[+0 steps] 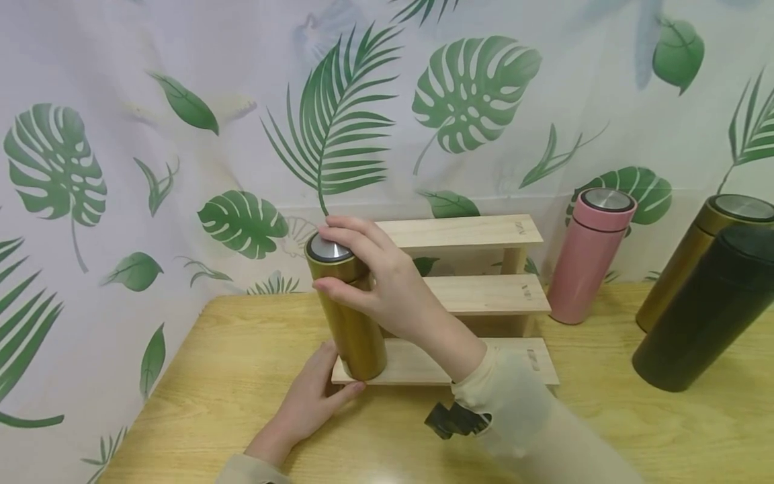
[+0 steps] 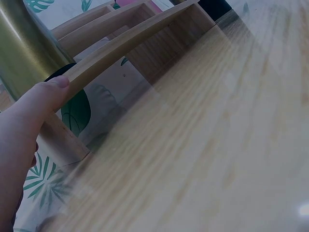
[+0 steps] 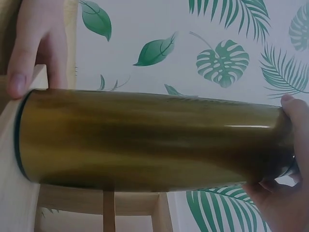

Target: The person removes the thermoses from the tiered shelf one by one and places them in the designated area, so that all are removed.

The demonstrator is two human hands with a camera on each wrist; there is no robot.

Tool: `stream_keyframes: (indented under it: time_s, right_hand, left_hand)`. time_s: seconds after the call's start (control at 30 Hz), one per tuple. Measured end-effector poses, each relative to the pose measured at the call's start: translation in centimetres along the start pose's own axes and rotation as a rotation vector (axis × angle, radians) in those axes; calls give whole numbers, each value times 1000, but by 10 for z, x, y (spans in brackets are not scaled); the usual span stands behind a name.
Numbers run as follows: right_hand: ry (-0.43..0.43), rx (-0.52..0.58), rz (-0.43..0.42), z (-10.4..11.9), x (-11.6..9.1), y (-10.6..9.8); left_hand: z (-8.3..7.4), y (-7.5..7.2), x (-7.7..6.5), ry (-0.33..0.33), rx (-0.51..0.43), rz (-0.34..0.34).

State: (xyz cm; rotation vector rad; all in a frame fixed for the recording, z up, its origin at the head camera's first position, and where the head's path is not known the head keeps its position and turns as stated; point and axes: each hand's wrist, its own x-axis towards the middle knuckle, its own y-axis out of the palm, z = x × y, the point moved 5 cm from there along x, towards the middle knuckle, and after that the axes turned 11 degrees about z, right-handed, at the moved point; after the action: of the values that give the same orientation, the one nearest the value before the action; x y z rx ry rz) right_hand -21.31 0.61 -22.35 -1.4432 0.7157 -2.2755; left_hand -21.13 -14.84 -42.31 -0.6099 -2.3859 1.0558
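Note:
A gold thermos flask [image 1: 353, 329] stands upright on the left end of the lowest step of a three-tier wooden display rack [image 1: 429, 359]. Its silver-topped lid is at the upper end, where my right hand [image 1: 387, 275] grips it, thumb on the near side and fingers across the top. In the right wrist view the flask [image 3: 154, 140] spans most of the picture, its base on the step. My left hand [image 1: 308, 396] holds the left end of that lowest step. The left wrist view has its thumb [image 2: 60, 82] on the board's edge beside the flask base; the other fingers are mostly hidden.
Right of the rack stand a pink flask [image 1: 589, 255], another gold flask [image 1: 683, 269] and a larger black flask [image 1: 704, 309] partly in front of it. A leaf-printed cloth [image 1: 230, 154] hangs behind the wood-grain table [image 1: 199, 403].

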Motion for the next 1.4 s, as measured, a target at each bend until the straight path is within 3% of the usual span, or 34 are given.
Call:
stream_keyframes:
  time_s: [0.47, 0.77, 1.07, 1.2, 1.4]
  right_hand:
    - [-20, -33, -94, 9, -23, -19]
    - [32, -113, -175, 18, -50, -41]
    - [63, -163, -242, 11, -60, -58]
    - [88, -168, -278, 14, -64, -80]
    - [140, -206, -356, 19, -76, -131]
  left_hand:
    - [-4, 1, 5, 16, 17, 9]
    - [-1, 4, 3, -57, 22, -2]
    - [2, 5, -2, -130, -8, 24]
    - [2, 5, -3, -134, -13, 18]
    - [1, 1, -4, -139, -24, 11]
